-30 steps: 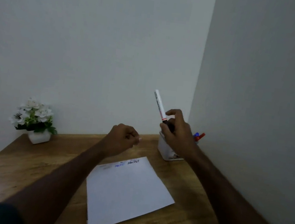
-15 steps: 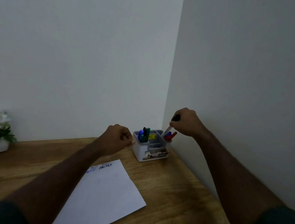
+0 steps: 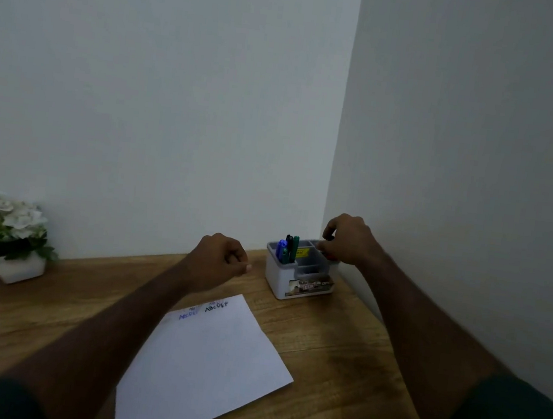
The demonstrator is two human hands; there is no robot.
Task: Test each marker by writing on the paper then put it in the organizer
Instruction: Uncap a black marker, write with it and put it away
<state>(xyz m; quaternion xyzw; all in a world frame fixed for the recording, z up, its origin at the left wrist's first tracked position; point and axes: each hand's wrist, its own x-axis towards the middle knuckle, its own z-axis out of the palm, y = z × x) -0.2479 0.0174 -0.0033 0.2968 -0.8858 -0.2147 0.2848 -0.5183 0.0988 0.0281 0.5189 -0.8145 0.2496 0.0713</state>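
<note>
- Right hand (image 3: 347, 239) hovers over the right rear compartment of the organizer (image 3: 298, 280), fingers curled downward with something dark showing at the fingertips; most likely a marker's cap end going in, but too little shows to tell whether the hand grips it or has let go.
- Left hand (image 3: 219, 259) hangs above the table (image 3: 339, 337) in a loose fist, between the paper and the organizer, with nothing visible inside it.
- Table: wooden, set in a corner of two pale walls; a potted white flower (image 3: 3, 233) stands at its far left, well apart from the work.
- Paper (image 3: 202, 363) lies at an angle in front of the person, with a few short test scribbles in blue and black near its far edge.
- Organizer: a small grey box near the corner, just beyond the paper's far corner; blue, black and green markers (image 3: 287, 249) stand upright in its left rear compartment.
- Risks, as I judge them: a marker let go while tilted could lean out over the low rim or tip onto the table; pressing down off-centre on one side might rock or slide so light a box; the wall is close on the right, leaving the wrist little room to correct.
</note>
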